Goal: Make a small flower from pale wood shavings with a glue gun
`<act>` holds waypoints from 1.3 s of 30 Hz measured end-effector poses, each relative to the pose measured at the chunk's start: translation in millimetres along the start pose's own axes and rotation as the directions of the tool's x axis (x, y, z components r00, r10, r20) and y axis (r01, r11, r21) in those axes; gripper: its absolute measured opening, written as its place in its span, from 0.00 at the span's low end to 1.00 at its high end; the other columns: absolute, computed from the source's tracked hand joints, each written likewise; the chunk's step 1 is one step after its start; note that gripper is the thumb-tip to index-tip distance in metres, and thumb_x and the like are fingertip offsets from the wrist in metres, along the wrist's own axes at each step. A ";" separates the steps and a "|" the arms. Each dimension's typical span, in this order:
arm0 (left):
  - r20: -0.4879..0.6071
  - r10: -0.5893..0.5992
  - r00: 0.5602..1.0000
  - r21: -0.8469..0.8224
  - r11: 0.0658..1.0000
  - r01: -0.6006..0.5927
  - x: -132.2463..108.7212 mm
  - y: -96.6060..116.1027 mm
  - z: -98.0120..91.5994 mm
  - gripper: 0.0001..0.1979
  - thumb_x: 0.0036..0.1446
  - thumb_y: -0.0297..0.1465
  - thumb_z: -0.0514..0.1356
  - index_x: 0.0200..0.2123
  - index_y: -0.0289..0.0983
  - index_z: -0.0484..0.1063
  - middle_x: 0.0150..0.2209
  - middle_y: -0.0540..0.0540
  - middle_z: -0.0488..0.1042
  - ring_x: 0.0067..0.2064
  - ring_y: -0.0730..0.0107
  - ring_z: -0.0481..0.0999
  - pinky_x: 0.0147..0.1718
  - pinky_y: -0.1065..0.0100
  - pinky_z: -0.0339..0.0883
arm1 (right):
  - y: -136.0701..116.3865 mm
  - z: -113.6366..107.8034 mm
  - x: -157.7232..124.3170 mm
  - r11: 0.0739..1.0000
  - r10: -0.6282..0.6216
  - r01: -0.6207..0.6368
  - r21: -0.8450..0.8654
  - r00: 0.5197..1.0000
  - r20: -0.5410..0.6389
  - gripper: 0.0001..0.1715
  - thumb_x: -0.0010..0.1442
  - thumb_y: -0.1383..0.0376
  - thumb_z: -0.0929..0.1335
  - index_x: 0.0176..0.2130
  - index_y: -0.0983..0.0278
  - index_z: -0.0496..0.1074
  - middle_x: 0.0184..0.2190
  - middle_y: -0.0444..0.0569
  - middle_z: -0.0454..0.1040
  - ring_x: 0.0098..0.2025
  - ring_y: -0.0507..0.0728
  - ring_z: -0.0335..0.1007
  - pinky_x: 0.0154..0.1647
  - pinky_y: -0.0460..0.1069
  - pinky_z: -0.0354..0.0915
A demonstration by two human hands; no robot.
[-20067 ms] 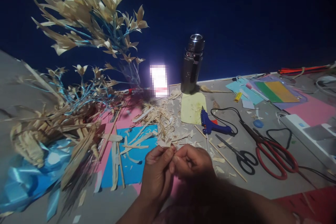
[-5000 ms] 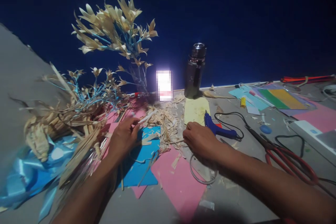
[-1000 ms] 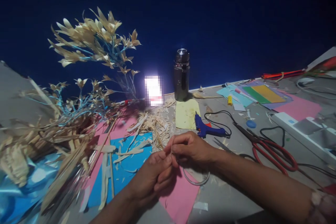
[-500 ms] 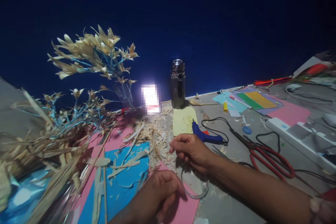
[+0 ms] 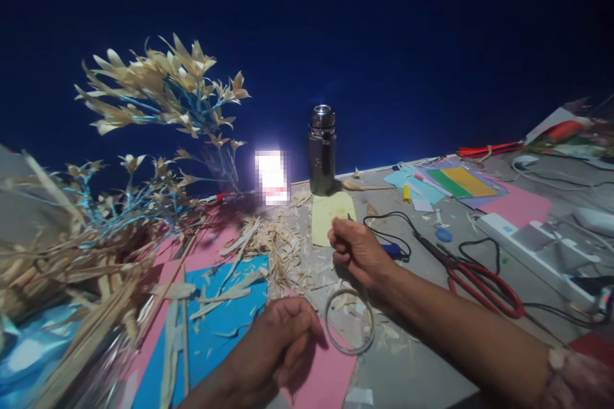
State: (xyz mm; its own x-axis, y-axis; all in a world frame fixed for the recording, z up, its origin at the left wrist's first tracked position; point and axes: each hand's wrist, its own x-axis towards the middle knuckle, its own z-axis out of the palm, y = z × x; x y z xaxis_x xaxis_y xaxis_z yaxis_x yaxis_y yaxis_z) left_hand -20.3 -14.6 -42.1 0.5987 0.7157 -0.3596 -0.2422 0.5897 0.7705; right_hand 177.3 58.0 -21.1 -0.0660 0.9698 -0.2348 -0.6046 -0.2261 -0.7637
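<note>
My left hand (image 5: pixel 288 339) is low in the middle, fingers curled together over pink paper (image 5: pixel 330 380). Whatever may be pinched in it is too small to make out. My right hand (image 5: pixel 359 250) is closed in a pinch by the yellow paper (image 5: pixel 319 230), and its contents cannot be made out either. It covers much of a blue glue gun (image 5: pixel 392 250), whose tip and handle end show. Between and below the hands lies a thin pale ring (image 5: pixel 350 351), touched by neither as far as I can see.
Dried husk flowers (image 5: pixel 177 83) on blue stems rise at the left above husk strips (image 5: pixel 110 307). Husk scraps (image 5: pixel 278 249) litter the middle. A dark flask (image 5: pixel 322 160) stands behind. Red-handled scissors (image 5: pixel 484 287), cords and a white power strip (image 5: pixel 527 252) lie right.
My right hand has moved up and away from my left hand, now hiding more of the glue gun and uncovering the ring. My left hand stays nearly in place; the view shifts slightly.
</note>
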 end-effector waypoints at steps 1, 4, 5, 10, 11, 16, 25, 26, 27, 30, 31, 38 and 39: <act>-0.014 0.018 1.000 -0.021 1.000 -0.018 0.3 0.9 -1.0 0.17 0.55 0.42 0.70 0.28 0.33 0.78 0.11 0.57 0.59 0.10 0.84 0.51 0.11 0.78 0.41 | -1.8 -0.5 1.2 0.999 0.016 -0.016 0.038 1.000 -0.010 0.29 0.38 0.52 0.83 0.26 0.66 0.70 0.22 0.41 0.70 0.20 0.44 0.51 0.16 0.39 0.45; -0.023 0.088 0.996 -0.107 0.990 -0.090 2.6 2.7 -3.6 0.15 0.55 0.41 0.70 0.28 0.34 0.78 0.11 0.58 0.58 0.11 0.84 0.51 0.12 0.78 0.44 | -0.8 -0.3 -0.3 0.994 0.104 -0.105 0.009 0.994 0.036 0.28 0.40 0.51 0.82 0.30 0.67 0.75 0.25 0.43 0.72 0.19 0.43 0.52 0.15 0.39 0.44; -0.019 0.107 0.994 -0.128 0.986 -0.109 3.5 3.0 -4.1 0.15 0.55 0.41 0.70 0.29 0.34 0.78 0.11 0.59 0.57 0.11 0.85 0.50 0.12 0.79 0.45 | 1.6 0.4 -2.6 0.989 0.146 -0.143 -0.046 0.987 0.074 0.28 0.39 0.51 0.83 0.31 0.68 0.76 0.26 0.44 0.73 0.19 0.43 0.52 0.15 0.39 0.44; 0.007 0.086 0.996 -0.117 0.990 -0.085 5.5 1.1 -3.3 0.16 0.54 0.41 0.71 0.29 0.33 0.78 0.11 0.58 0.59 0.10 0.84 0.52 0.11 0.78 0.45 | 15.8 6.0 -19.5 0.944 0.273 -0.205 -0.257 0.924 0.267 0.25 0.43 0.55 0.82 0.37 0.67 0.80 0.36 0.51 0.79 0.22 0.44 0.59 0.18 0.40 0.47; 0.013 0.065 0.998 -0.105 0.992 -0.063 5.2 0.2 -2.7 0.16 0.54 0.42 0.71 0.28 0.33 0.78 0.11 0.57 0.59 0.10 0.84 0.53 0.11 0.78 0.45 | 17.4 6.9 -21.8 0.946 0.255 -0.178 -0.272 0.924 0.283 0.24 0.44 0.55 0.82 0.37 0.67 0.81 0.36 0.52 0.79 0.22 0.44 0.60 0.19 0.40 0.48; 0.001 0.006 1.000 -0.069 0.998 -0.006 3.1 -3.9 1.2 0.19 0.51 0.44 0.72 0.28 0.32 0.77 0.10 0.56 0.61 0.10 0.83 0.53 0.10 0.78 0.44 | 19.9 8.7 -25.0 0.942 0.202 -0.107 -0.319 0.937 0.283 0.21 0.45 0.54 0.81 0.29 0.69 0.80 0.27 0.48 0.77 0.20 0.44 0.56 0.18 0.42 0.47; -0.317 0.303 0.899 0.279 0.936 -0.216 2.7 18.0 -4.4 0.16 0.57 0.42 0.67 0.38 0.34 0.74 0.11 0.53 0.69 0.12 0.73 0.66 0.13 0.76 0.52 | 23.3 4.8 -27.9 0.911 0.296 -0.179 -0.372 0.911 0.286 0.29 0.38 0.64 0.82 0.40 0.67 0.75 0.21 0.42 0.76 0.20 0.52 0.69 0.22 0.46 0.67; -0.317 0.312 0.896 0.292 0.931 -0.221 1.6 21.8 -5.6 0.17 0.57 0.42 0.67 0.41 0.35 0.73 0.12 0.53 0.70 0.12 0.72 0.66 0.13 0.76 0.52 | 24.0 3.8 -27.8 0.904 0.315 -0.190 -0.383 0.901 0.298 0.30 0.38 0.65 0.82 0.41 0.66 0.74 0.20 0.41 0.76 0.20 0.52 0.69 0.21 0.47 0.67; -0.306 0.306 0.901 0.289 0.932 -0.219 0.5 25.0 -6.4 0.19 0.56 0.42 0.67 0.44 0.35 0.72 0.12 0.54 0.70 0.12 0.73 0.66 0.13 0.77 0.52 | 24.7 2.9 -27.7 0.900 0.328 -0.195 -0.390 0.892 0.310 0.31 0.38 0.65 0.82 0.42 0.66 0.73 0.20 0.41 0.76 0.19 0.52 0.69 0.21 0.47 0.68; -0.268 0.269 0.925 0.229 0.950 -0.210 -1.8 29.9 -7.6 0.24 0.54 0.42 0.69 0.48 0.34 0.71 0.13 0.56 0.69 0.12 0.78 0.61 0.13 0.78 0.51 | 25.3 1.7 -27.3 0.895 0.351 -0.202 -0.398 0.870 0.347 0.32 0.38 0.65 0.82 0.42 0.65 0.72 0.20 0.39 0.76 0.18 0.52 0.69 0.21 0.47 0.69; -0.263 0.264 0.928 0.210 0.954 -0.211 -2.1 30.2 -7.7 0.25 0.54 0.42 0.69 0.49 0.34 0.71 0.13 0.57 0.69 0.12 0.78 0.60 0.13 0.78 0.51 | 25.1 1.8 -27.3 0.890 0.359 -0.203 -0.408 0.864 0.354 0.31 0.39 0.65 0.82 0.42 0.65 0.72 0.20 0.39 0.76 0.18 0.51 0.69 0.20 0.46 0.68; -0.262 0.291 0.920 0.269 0.938 -0.220 -1.8 26.9 -5.9 0.17 0.55 0.41 0.68 0.39 0.34 0.75 0.12 0.54 0.69 0.12 0.78 0.61 0.13 0.77 0.51 | 26.9 1.1 -28.1 0.852 0.470 -0.316 -0.418 0.814 0.341 0.24 0.36 0.65 0.83 0.33 0.69 0.75 0.22 0.46 0.78 0.21 0.52 0.73 0.25 0.47 0.70; -0.270 0.311 0.911 0.284 0.930 -0.233 -1.6 26.4 -5.7 0.16 0.54 0.41 0.69 0.36 0.33 0.75 0.12 0.54 0.69 0.12 0.78 0.62 0.14 0.77 0.52 | 27.2 0.7 -27.8 0.850 0.476 -0.325 -0.415 0.812 0.339 0.24 0.36 0.63 0.83 0.32 0.69 0.75 0.22 0.47 0.78 0.21 0.52 0.72 0.25 0.47 0.69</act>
State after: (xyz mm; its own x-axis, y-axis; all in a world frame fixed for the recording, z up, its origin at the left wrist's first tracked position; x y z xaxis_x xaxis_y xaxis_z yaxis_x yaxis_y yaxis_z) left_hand -32.1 2.0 -24.2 0.2643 0.9366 -0.2301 -0.1481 0.2752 0.9499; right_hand 162.1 25.0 -34.9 -0.6103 0.7106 -0.3502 -0.1625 -0.5449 -0.8226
